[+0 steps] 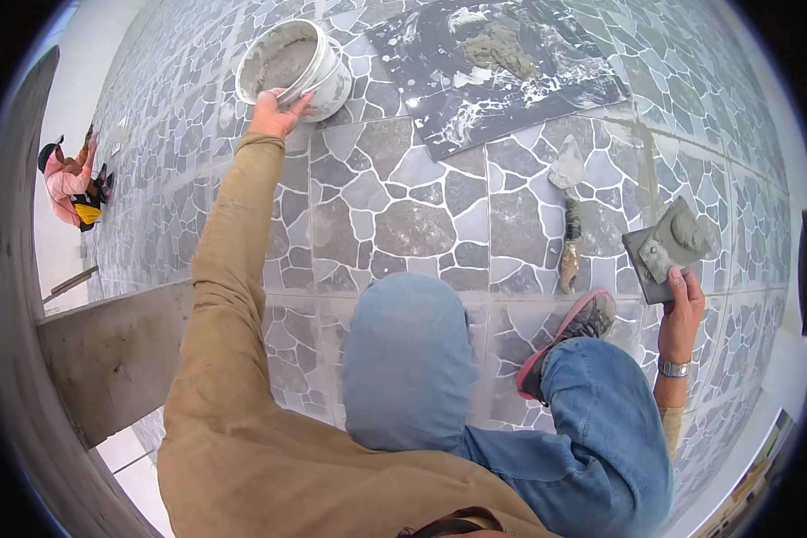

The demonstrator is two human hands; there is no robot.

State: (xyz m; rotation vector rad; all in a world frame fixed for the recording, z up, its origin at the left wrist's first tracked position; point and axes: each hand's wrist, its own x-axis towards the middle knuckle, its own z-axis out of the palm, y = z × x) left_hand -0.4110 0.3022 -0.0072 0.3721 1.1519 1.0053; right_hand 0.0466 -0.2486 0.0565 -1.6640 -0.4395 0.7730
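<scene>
My left hand [279, 112] is stretched far forward, its fingers closed over the near rim of a white bucket [334, 87]. The bucket leans toward me and has grey mortar [285, 65] inside. At the right, my right hand [682, 314] grips a flat, dark square piece [641, 269] by its near edge. Pressed against it is a grey, mortar-smeared plate [658, 255] carrying a lump of mortar; I cannot tell exactly what kind of tool it is. A pointed trowel [568, 170] with a worn handle lies on the floor between my hands, nearer the right one.
A dark board [448, 130] with a mortar heap lies ahead on the stone-patterned tile floor [412, 229]. My knee [410, 359] and shoe [574, 341] are close below. A concrete beam [117, 359] stands at left. Another person [67, 188] squats at the far left.
</scene>
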